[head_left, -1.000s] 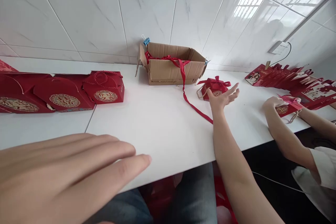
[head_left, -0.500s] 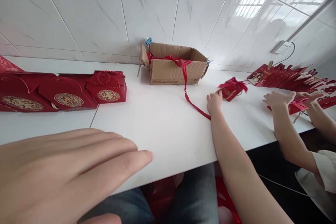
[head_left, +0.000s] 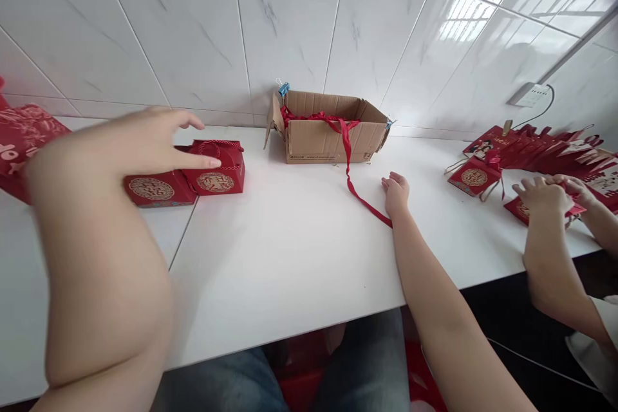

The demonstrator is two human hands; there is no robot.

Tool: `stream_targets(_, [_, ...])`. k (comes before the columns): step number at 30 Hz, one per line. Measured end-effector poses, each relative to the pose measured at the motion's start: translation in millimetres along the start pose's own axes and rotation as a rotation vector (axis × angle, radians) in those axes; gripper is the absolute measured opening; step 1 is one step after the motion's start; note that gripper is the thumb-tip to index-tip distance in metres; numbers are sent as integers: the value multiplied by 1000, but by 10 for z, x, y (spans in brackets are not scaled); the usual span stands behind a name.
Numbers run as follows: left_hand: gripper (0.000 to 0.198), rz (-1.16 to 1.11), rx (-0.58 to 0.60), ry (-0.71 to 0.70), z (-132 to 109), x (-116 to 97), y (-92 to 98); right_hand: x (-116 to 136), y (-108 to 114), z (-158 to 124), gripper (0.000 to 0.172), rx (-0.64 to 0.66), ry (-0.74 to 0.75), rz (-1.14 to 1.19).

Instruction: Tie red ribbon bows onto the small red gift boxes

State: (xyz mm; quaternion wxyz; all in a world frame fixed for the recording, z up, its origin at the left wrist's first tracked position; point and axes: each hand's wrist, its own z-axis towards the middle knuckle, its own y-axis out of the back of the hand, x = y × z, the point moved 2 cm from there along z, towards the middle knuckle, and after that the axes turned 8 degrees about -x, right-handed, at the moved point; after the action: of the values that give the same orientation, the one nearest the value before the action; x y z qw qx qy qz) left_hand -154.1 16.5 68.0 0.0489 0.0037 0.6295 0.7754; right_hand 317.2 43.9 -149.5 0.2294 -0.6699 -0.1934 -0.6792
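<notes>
My left hand (head_left: 159, 141) is raised over the row of small red gift boxes at the left, thumb and forefinger apart, holding nothing. Its thumb overlaps the front of the end gift box (head_left: 215, 183), which has a twisted red cord on top; touch cannot be told. Beside it stands another gift box (head_left: 152, 189) with a round gold emblem, partly covered by my hand. My right hand (head_left: 396, 193) rests on the white table with fingers loosely apart and nothing in them. A red ribbon (head_left: 355, 190) runs from a cardboard box (head_left: 333, 140) down to my right wrist.
A bow-tied red box (head_left: 474, 177) stands to the right. Beyond it, a co-worker's hands (head_left: 548, 196) handle another red box (head_left: 519, 209). Several red bags (head_left: 541, 148) line the back right. A red patterned bag (head_left: 29, 135) is at far left. A tiled wall (head_left: 290, 26) rises behind.
My left hand has moved up and forward to the gift boxes. The bow-tied box has left my right hand's fingertips and stands farther right. The view has shifted slightly.
</notes>
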Motion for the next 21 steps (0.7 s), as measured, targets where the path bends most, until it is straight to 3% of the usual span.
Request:
stream_targets(3, [99,-22,185,0,363,124,-360,10,4,-27,34,19,5,-15])
stream_targets(6, [102,-84,168,-51,500,76,-663,35,1,-69,37,32,30,-56])
stream_targets(8, [94,-94,191,-38,527,4,-781,62,-9,-110,38,48,61,-102])
stream_targets(12, [94,-37,212,-71,535,-159,-822,123,-67,-239,42,113,161,-250])
stream_targets(14, [100,-96,288,-120,511,-267,-805,159,-118,-334,50,185,225,-325])
stream_targets(18, [103,-178,408,-324,394,-577,-743,267,-216,-577,65,459,343,-409])
stream_targets(21, [102,-232,476,-446,274,-781,-666,364,-256,-767,61,734,523,-508])
